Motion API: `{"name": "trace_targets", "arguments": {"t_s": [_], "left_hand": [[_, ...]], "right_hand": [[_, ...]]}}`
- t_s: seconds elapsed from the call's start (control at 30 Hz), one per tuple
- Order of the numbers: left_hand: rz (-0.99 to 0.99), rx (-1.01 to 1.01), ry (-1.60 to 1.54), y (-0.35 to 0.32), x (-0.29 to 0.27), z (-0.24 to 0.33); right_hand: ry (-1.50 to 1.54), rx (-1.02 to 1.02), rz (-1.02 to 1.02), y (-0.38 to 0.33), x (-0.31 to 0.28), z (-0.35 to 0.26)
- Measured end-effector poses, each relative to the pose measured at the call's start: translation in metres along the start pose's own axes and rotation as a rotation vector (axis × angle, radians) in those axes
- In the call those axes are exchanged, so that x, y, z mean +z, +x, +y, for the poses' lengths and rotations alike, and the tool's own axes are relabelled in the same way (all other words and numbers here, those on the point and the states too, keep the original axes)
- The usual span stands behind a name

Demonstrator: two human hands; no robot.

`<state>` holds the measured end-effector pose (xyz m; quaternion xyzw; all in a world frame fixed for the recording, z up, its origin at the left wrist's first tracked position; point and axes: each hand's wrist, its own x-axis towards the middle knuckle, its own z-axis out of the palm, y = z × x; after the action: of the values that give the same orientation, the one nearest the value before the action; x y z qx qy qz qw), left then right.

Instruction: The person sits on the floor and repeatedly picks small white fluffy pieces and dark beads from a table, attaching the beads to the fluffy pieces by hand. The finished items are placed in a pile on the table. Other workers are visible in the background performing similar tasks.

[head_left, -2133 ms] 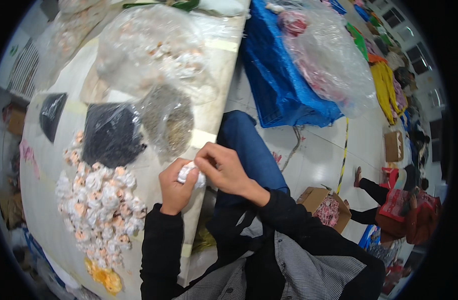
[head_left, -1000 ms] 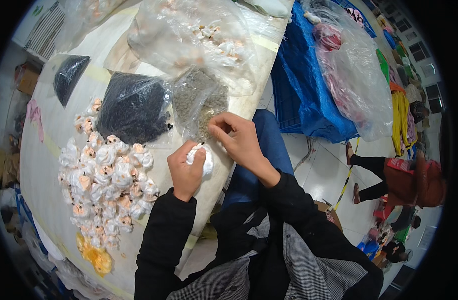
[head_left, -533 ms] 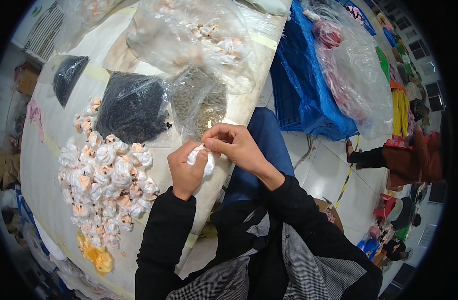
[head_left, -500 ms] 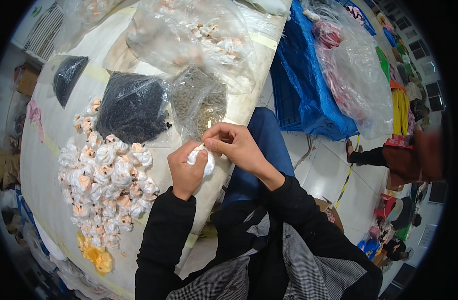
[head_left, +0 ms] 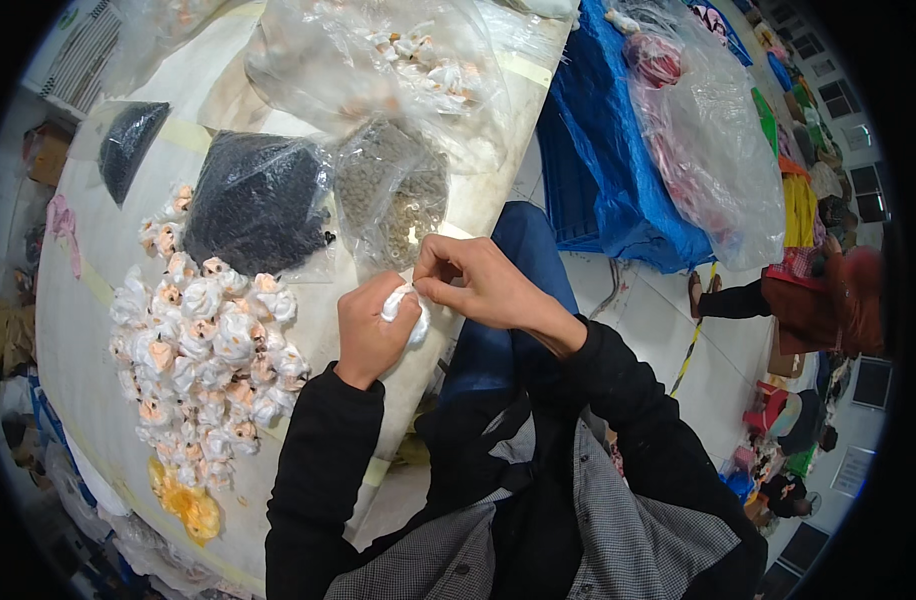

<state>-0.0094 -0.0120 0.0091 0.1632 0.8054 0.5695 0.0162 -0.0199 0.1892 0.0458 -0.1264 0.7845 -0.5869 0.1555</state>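
Gripping a white flower (head_left: 418,322) near the worktop's (head_left: 320,315) right edge is the left hand (head_left: 374,325); right hand (head_left: 483,283) pinches its tip.

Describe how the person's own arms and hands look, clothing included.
The long black fabric left sleeve and matching right sleeve reach the wrists, with no markings that can be made out. The left hand and right hand are bare: no gloves show.

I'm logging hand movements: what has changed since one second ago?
The right hand moved downward in the view, from the edge of the clear bag of tan pieces to the top of the white fabric piece. The left hand still grips that piece; the fabric-flower pile stayed put.
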Motion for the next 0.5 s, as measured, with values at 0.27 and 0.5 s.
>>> {"name": "trace_targets", "arguments": {"t_s": [0.27, 0.5], "left_hand": [[-0.019, 0.023, 0.048, 0.0002, -0.0005, 0.0009], [-0.047, 0.109, 0.111, -0.0007, 0.0024, -0.0019]], "right_hand": [[-0.072, -0.072, -0.041, 0.0026, -0.0029, 0.0016], [-0.125, -0.109, -0.070, 0.0012, -0.0039, 0.0029]]}}
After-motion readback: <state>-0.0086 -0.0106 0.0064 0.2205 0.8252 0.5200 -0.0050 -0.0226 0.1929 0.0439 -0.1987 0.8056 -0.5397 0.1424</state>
